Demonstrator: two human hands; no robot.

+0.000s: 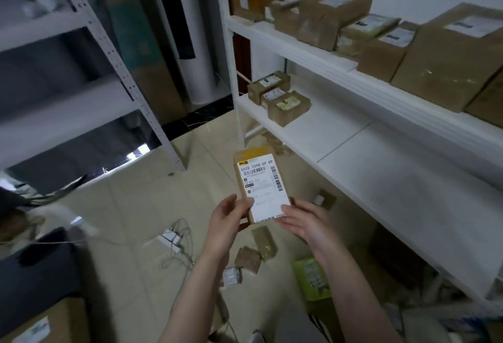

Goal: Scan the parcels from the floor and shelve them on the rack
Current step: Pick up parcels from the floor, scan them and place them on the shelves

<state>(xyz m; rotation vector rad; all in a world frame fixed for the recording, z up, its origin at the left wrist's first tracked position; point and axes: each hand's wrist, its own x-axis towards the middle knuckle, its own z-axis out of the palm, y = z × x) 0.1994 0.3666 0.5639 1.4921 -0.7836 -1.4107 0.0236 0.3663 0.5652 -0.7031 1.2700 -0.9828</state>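
Left hand (pixel 230 218) and right hand (pixel 306 223) hold the parcel (pixel 261 187) by its six-o'clock end, fingers (pixel 290 210) pinching it, label up. Keep that barcode flat and unshaded for scanning; the rack (pixel 353 138) stands at two o'clock.

My hands: two, left hand (pixel 228 217), right hand (pixel 304 223). Labelled parcel (pixel 261 187) pinched between my fingers: one. Middle-shelf boxes (pixel 277 97) beyond fingertips: three. Top-shelf boxes (pixel 449 56) up right of fingers: about seven, blurred. Floor parcels (pixel 262 242) under my fingers: five. Racks (pixel 381 97): two.
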